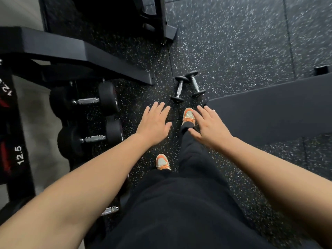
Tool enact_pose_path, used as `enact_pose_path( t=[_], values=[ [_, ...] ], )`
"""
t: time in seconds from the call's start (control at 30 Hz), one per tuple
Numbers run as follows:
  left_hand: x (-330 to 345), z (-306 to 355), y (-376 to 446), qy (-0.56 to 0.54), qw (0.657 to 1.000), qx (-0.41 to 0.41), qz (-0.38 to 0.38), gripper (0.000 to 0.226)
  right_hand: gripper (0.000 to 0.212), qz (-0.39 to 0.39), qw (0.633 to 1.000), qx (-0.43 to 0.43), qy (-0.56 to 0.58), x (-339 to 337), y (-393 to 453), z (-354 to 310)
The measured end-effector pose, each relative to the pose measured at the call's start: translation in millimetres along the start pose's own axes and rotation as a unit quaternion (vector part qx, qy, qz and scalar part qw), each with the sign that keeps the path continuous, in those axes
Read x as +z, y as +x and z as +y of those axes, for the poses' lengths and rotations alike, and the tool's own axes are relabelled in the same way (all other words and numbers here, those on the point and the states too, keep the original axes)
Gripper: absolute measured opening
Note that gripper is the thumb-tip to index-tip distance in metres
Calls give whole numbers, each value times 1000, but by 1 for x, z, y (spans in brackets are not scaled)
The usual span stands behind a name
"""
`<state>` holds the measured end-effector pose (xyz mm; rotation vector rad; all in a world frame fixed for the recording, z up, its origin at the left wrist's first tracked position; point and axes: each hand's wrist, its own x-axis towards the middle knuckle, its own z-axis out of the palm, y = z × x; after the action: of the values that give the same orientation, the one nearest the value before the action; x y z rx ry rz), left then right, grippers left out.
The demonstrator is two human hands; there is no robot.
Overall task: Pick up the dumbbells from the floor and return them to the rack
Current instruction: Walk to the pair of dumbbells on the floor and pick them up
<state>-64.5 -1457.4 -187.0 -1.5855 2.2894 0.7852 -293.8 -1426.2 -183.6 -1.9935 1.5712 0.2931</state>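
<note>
Two small black dumbbells with chrome handles lie side by side on the speckled floor ahead of my feet, the left one (179, 89) and the right one (195, 83). My left hand (154, 123) is stretched forward, palm down, fingers apart and holding nothing, short of the left dumbbell. My right hand (209, 127) is also flat with fingers spread, over my forward shoe, short of the right dumbbell. The dumbbell rack (75, 56) stands at my left, with larger black dumbbells (86, 100) on a lower tier.
A dark padded bench (269, 112) fills the right side. A black machine base (161, 24) stands ahead at the top. A rack upright (19, 155) marked 12.5 is at far left. My orange shoes (188, 116) stand on the rubber floor.
</note>
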Motion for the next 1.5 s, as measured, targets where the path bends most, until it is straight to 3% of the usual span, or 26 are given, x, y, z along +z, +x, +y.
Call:
enact_pose_path(
  t=[0.33, 0.7, 0.87, 1.1, 1.27, 1.4, 1.5],
  values=[
    [17, 3, 164, -28, 995, -77, -57, 61, 74, -79, 997, -26, -1, -2, 129, 112],
    [140, -49, 319, -42, 992, -80, -83, 60, 73, -121, 992, -6, -27, 92, 289, 211],
    [186, -83, 391, -46, 994, -54, -82, 58, 68, -138, 989, 45, -24, 145, 346, 242],
    [272, -109, 479, -169, 964, -160, -126, 60, 57, -158, 977, 135, 42, 233, 427, 283],
    [330, -119, 528, -232, 946, -218, -53, 66, 43, -111, 948, 240, 179, 274, 486, 297],
    [371, -130, 552, -292, 923, -247, -45, 68, 71, -71, 921, 285, 257, 308, 518, 299],
    [396, -131, 558, -342, 903, -254, -55, 76, 76, -41, 900, 327, 284, 326, 532, 305]
  ],
)
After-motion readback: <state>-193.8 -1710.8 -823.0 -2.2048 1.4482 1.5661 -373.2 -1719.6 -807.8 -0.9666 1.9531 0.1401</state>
